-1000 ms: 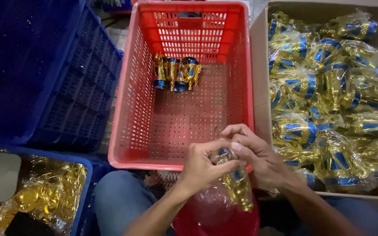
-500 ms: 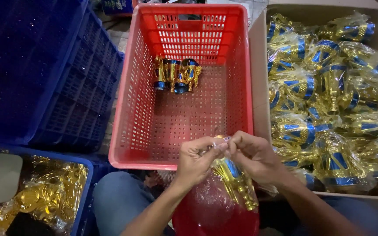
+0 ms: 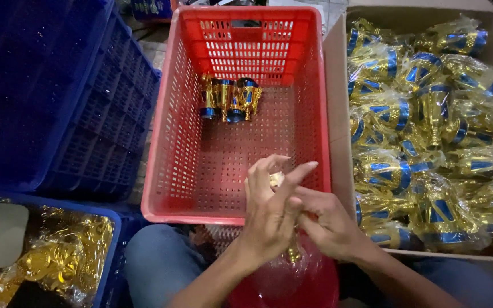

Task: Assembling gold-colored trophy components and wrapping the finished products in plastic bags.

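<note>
**Both hands closed on one gold trophy piece over the red crate's near rim**

While the left hand [image 3: 272, 214] pinches the gold trophy piece [image 3: 277, 179] at its top, the right hand [image 3: 325, 223] grips it lower, both held above the red crate [image 3: 169, 142]. Its lower gold end shows below the wrists. Four unwrapped gold-and-blue trophies [image 3: 229, 100] lie at the crate's far end. Wrapped ones fill the cardboard box [image 3: 336, 114] on the right.

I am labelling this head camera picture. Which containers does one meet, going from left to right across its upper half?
Dark blue crate → red basket holding a few gold-and-blue trophy cups → cardboard box full of wrapped gold-and-blue trophy cups.
</note>
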